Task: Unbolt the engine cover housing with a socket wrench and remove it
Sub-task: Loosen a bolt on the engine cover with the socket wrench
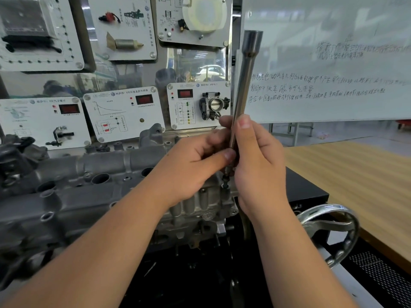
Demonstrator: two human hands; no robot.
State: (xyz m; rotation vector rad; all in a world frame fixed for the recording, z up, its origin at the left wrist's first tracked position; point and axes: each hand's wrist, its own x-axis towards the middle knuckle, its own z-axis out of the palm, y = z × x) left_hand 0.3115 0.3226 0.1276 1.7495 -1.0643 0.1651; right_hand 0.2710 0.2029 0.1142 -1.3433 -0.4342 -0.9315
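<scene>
At the middle of the scene, both hands meet around a long steel socket extension, which stands nearly upright and leans slightly to the right at its top. Its hollow socket-shaped end points up in front of the whiteboard. The right hand is curled round the lower part of the shaft, thumb lying along it with the nail facing the camera. The left hand comes in from the left and pinches the same lower stretch between thumb and curled fingers, touching the right hand. Below the hands, a short dark bolt shows under the tool's lower end, standing over a hole at the right end of the engine cover housing; whether it is seated in the hole or lifted free cannot be told.

That grey cast housing stretches from the left edge toward the centre, under the left forearm, with several round openings and empty bolt holes along its top. It sits on a dark stand. Near right of it is a shiny metal handwheel, and beyond that a wood-grain surface runs off to the right. Far behind the housing hang white training panels with red displays, wiring diagrams and mounted parts, one carrying a throttle body.
</scene>
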